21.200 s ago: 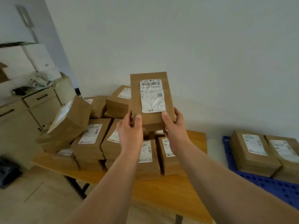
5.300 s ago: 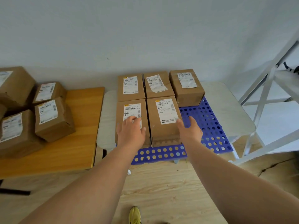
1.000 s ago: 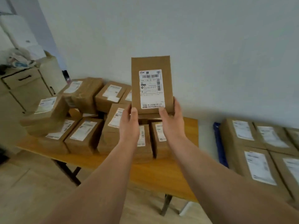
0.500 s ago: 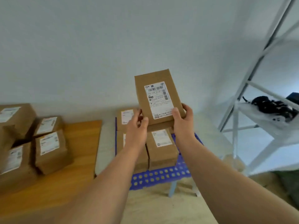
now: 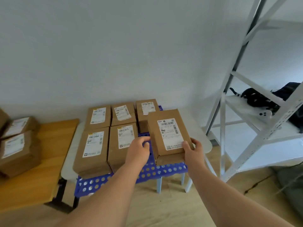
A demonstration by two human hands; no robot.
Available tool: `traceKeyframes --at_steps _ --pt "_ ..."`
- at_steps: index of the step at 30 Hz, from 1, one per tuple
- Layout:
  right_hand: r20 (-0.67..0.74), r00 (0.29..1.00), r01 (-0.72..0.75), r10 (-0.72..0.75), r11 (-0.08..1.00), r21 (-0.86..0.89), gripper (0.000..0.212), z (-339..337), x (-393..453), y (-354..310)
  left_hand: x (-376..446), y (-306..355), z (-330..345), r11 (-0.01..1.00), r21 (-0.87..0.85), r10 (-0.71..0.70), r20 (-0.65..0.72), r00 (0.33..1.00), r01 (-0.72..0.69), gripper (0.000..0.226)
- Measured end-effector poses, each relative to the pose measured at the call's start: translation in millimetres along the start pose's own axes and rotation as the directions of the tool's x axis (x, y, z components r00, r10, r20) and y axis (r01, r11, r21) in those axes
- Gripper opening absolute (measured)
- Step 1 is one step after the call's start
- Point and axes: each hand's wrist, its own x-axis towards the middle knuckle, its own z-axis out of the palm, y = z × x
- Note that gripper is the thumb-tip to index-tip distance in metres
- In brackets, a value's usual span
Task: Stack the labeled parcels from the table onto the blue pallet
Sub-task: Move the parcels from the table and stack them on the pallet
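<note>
I hold a brown parcel (image 5: 168, 136) with a white barcode label over the front right part of the blue pallet (image 5: 147, 172). My right hand (image 5: 191, 149) grips its near right corner. My left hand (image 5: 139, 151) curls round its left edge. Whether the parcel's near end touches the pallet I cannot tell. Several labeled parcels lie flat on the pallet: two in front (image 5: 93, 149) and three at the back (image 5: 123, 113). More parcels (image 5: 16, 148) stand on the wooden table (image 5: 49, 154) at the left.
The pallet lies on a low white table (image 5: 203, 141) against the wall. A white metal shelf frame (image 5: 229, 128) stands close on the right, with black items (image 5: 257, 99) and a white phone (image 5: 264, 114) on it. Wooden floor lies below.
I have turned from the wooden table to the pallet. The parcel has come down from chest height and to the right, now low over the pallet's front right spot.
</note>
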Motion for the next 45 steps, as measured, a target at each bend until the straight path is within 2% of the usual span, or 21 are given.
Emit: traceKeyframes --at_steps 4,7,14,18,21,26,39,41,43,45 --pt "0.013 0.999 -0.049 0.05 0.998 -0.038 0.038 0.5 14.0 20.1 12.2 -13.0 5.7 0.981 0.169 -0.068 -0.163 0.984 0.096 0.042" --pt "0.018 0.996 -0.087 0.088 0.994 -0.065 0.04 12.8 23.6 27.8 18.0 -19.7 9.9 0.955 0.272 -0.083 -0.131 0.988 0.116 0.047" --pt "0.037 0.991 -0.129 0.132 0.989 -0.077 0.038 44.7 30.8 45.5 23.3 -36.9 16.6 0.918 0.382 -0.107 -0.023 0.994 0.108 0.05" --pt "0.017 0.987 -0.161 0.163 0.983 -0.087 0.035 53.8 36.5 47.3 25.4 -43.6 15.2 0.887 0.457 -0.057 -0.024 0.998 0.061 0.05" --pt "0.008 0.985 -0.172 0.174 0.98 -0.1 0.033 59.8 43.6 48.6 26.2 -47.0 16.4 0.886 0.462 -0.069 0.04 0.997 0.042 0.052" --pt "0.025 0.986 -0.16 0.163 0.982 -0.098 0.031 72.6 48.8 53.2 30.3 -49.0 16.7 0.81 0.586 -0.043 0.075 0.996 -0.009 0.057" --pt "0.018 0.988 -0.145 0.151 0.971 -0.19 0.04 78.8 57.4 53.6 36.1 -49.9 15.5 0.759 0.647 -0.002 0.114 0.993 -0.073 0.055" --pt "-0.021 0.992 -0.122 0.121 0.971 -0.208 0.044 79.4 57.1 48.7 40.6 -47.0 11.4 0.778 0.623 0.015 0.1 0.995 -0.074 0.052" --pt "-0.06 0.998 -0.029 0.013 0.963 -0.267 0.051 81.8 61.6 40.4 49.8 -42.5 4.1 0.8 0.596 0.045 0.048 0.998 -0.065 0.048" --pt "-0.034 0.995 0.076 -0.093 0.941 -0.331 0.053 87.1 68.2 24.4 63.5 -37.0 -5.2 0.82 0.569 0.075 -0.01 0.997 -0.056 0.045"
